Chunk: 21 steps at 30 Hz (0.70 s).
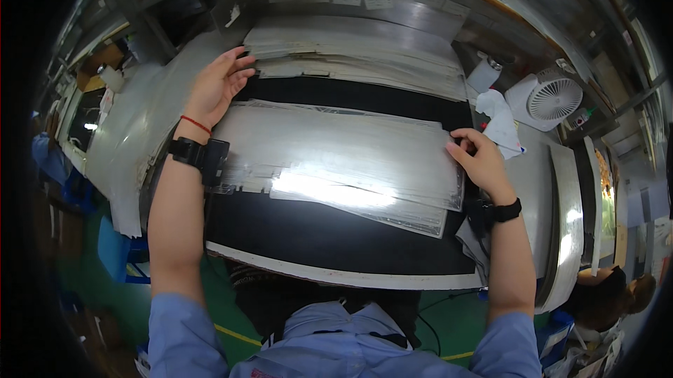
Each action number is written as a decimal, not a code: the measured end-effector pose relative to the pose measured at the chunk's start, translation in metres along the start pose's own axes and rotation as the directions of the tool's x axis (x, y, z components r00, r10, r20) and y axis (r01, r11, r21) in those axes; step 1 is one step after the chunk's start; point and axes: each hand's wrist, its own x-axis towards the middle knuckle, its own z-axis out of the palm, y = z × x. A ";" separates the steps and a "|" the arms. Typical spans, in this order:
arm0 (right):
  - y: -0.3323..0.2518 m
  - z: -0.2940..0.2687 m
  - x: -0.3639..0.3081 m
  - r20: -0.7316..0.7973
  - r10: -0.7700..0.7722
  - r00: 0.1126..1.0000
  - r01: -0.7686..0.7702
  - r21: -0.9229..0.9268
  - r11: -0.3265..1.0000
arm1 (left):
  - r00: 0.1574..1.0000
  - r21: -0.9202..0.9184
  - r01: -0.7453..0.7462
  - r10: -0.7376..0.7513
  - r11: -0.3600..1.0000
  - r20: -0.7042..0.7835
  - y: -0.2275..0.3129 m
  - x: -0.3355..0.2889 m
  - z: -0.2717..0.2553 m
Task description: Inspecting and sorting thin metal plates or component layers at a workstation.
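Observation:
A stack of thin, translucent plastic-like sheets (pixel 336 157) lies on a black mat (pixel 336 234) in front of me, its near edges uneven and shining under the light. Behind it, a second pile of similar sheets (pixel 357 41) stretches across the back of the table. My left hand (pixel 219 85) hovers by the left end of that far pile, fingers apart and nothing visible in them. At the near stack's right end is my right hand (pixel 482 159), loosely curved, with thumb and forefinger apart beside the sheets' edge. Whether the thumb touches the sheets is unclear.
A white fan (pixel 554 101), a crumpled white cloth or bag (pixel 499 122) and a lidded container (pixel 484 73) stand at the back right. More sheets (pixel 133 146) lie on the left. Curved panels (pixel 563 224) stand at the right. A blue stool (pixel 116 252) is at lower left.

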 end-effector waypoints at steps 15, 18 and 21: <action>0.016 0.000 0.006 -0.118 0.134 0.984 -0.052 0.532 0.845 | 0.965 0.255 0.238 -0.257 0.937 0.044 0.003 -0.013 0.025; 0.016 0.001 0.008 -0.137 0.150 0.979 -0.044 0.578 0.815 | 0.938 0.331 0.257 -0.317 0.908 0.143 0.000 -0.008 0.014; 0.020 0.002 0.009 -0.149 0.141 0.979 -0.024 0.602 0.798 | 0.918 0.420 0.206 -0.324 0.884 0.231 -0.003 -0.008 0.008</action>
